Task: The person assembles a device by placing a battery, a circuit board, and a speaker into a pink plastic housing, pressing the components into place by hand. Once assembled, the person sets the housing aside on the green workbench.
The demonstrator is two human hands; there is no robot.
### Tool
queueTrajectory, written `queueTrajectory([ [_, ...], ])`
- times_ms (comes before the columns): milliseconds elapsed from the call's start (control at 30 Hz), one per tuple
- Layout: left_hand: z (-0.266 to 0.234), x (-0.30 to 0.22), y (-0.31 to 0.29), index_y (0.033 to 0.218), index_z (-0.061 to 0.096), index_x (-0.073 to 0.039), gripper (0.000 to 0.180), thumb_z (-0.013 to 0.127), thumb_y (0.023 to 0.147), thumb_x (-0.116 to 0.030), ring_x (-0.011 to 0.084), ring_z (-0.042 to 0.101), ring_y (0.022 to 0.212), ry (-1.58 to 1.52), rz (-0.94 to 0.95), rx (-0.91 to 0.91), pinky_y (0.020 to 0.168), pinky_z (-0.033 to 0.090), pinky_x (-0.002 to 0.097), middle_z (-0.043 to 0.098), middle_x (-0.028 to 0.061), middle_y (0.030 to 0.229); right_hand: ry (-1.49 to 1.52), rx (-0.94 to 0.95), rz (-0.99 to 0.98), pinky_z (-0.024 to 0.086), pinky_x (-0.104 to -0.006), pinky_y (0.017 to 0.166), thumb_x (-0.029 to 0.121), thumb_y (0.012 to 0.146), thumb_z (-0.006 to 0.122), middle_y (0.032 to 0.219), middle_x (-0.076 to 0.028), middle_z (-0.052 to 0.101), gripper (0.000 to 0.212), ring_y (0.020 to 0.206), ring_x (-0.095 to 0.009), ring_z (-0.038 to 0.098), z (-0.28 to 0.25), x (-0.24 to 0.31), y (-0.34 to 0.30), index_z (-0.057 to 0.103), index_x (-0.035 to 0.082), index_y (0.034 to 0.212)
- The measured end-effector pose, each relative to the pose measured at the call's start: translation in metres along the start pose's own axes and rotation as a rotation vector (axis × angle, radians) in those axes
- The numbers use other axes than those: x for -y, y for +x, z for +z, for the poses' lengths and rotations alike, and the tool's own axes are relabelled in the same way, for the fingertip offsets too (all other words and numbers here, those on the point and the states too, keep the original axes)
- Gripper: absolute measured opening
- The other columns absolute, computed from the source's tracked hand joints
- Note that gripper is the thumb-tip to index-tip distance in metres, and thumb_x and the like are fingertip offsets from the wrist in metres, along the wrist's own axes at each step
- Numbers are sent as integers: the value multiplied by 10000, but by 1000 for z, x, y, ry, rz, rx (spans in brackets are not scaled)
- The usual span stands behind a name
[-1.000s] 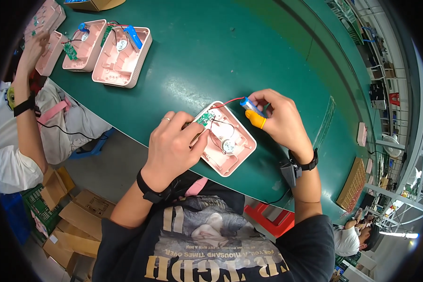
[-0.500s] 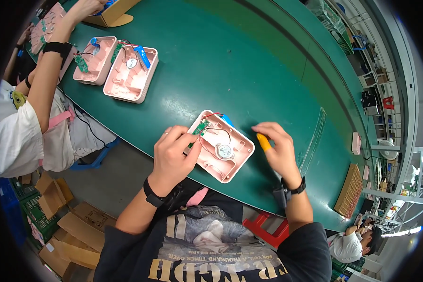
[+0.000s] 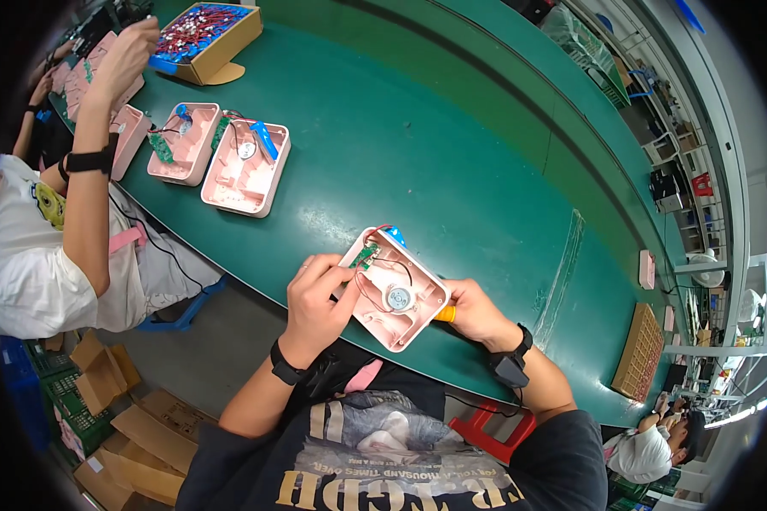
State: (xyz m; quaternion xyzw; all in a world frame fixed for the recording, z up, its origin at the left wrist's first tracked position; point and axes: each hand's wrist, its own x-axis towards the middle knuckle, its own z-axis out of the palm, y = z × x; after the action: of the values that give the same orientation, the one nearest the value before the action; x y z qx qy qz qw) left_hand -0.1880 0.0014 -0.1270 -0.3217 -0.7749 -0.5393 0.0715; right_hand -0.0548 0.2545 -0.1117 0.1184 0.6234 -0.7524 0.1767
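Observation:
Just in front of me is a shallow pink plastic housing (image 3: 431,302), open side up and tilted. Inside it sits a round metal-faced part (image 3: 399,298) with thin red and black wires. A small green circuit board (image 3: 366,255) lies at its upper left corner, and a blue battery (image 3: 395,235) shows at the far edge. My left hand (image 3: 317,302) pinches the circuit board at the left wall, its fingertips partly hidden. My right hand (image 3: 479,313) grips the housing's right wall; a yellow finger cover (image 3: 445,314) shows on it.
Two similar pink housings (image 3: 245,183) with boards and wires stand at the left on the green table (image 3: 383,170). Beyond them is a cardboard box (image 3: 222,60) of blue wired batteries. A co-worker's arm (image 3: 89,196) reaches in there. A compartmented tray (image 3: 637,352) lies far right.
My right hand has moved in from the right and taken hold of the housing's right wall. My left hand stays at the board. The co-worker's hand has shifted, and more of the battery box shows.

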Motion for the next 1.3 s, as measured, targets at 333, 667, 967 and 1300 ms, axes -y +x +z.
queueTrajectory([
  [333, 2, -4, -2, 904, 741, 10, 97, 813, 840, -4, 317, 677, 835, -5, -28, -73, 710, 542, 398, 684, 133, 940, -470, -107, -123, 574, -353, 960, 84, 1020, 751, 1201, -116, 774, 222, 1108, -179, 709, -3, 25, -6, 754, 5, 1228],
  [667, 5, -11, -3, 894, 748, -15, 128, 826, 794, 4, 300, 670, 828, 139, 65, -77, 694, 545, 402, 689, 119, 950, -1397, -332, -581, 393, -588, 1173, 385, 827, 887, 1506, -187, 559, 515, 1473, -475, 441, 60, 69, 7, 759, 88, 1227],
  [967, 3, -9, 0, 859, 776, -39, 112, 836, 765, -27, 277, 642, 763, 127, 175, -1, 651, 527, 395, 678, 94, 907, -1348, -45, -557, 426, -538, 1164, 315, 880, 845, 1493, -173, 592, 427, 1438, -397, 517, 30, 86, 14, 765, 85, 1230],
  [1300, 0, -10, -1, 799, 763, -39, 95, 840, 745, -55, 280, 630, 751, 98, 198, 95, 636, 510, 388, 641, 97, 851, -1305, -61, -454, 572, -451, 938, 146, 906, 756, 1120, -168, 727, 325, 1035, -385, 693, -1, 81, 60, 774, 56, 1217],
])
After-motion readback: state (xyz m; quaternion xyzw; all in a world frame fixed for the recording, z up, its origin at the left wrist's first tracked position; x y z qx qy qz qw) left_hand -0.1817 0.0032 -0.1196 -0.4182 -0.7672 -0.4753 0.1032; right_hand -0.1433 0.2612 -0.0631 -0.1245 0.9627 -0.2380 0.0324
